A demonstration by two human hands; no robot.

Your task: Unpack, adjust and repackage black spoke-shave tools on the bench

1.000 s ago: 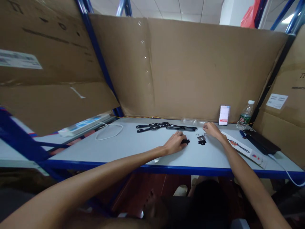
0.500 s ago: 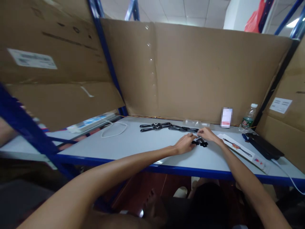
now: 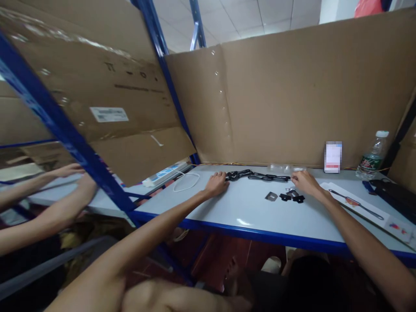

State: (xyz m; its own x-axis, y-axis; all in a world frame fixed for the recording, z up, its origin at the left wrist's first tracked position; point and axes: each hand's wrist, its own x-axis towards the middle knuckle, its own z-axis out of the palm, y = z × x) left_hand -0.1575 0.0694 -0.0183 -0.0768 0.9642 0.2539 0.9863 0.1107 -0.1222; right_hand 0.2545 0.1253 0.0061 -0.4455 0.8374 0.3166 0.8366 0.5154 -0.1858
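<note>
My left hand (image 3: 217,184) lies over the left handle ends of a pair of black spokeshave bodies (image 3: 239,174), its fingers curled round them. Further right, more black spokeshave bodies (image 3: 267,177) lie lengthwise on the tabletop. At their right end is my right hand (image 3: 305,182), fingers bent and fingertips close together; what they hold, if anything, is too small to make out. Just below that hand are small shiny metal pieces (image 3: 290,190) and two black cap-like parts (image 3: 285,197). A flat grey blade (image 3: 271,196) with a slot lies to their left.
Right of my right hand is a white box (image 3: 360,208) with a spokeshave picture. A phone (image 3: 333,157), a water bottle (image 3: 372,156) and a black case (image 3: 394,197) stand or lie beyond. Left are a white cable (image 3: 186,184), a power strip (image 3: 165,173) and another person's arms (image 3: 61,203).
My left hand has left the small parts and moved left onto the spokeshave handles. The blade and black caps now lie uncovered. The view has turned left, showing another person's arms.
</note>
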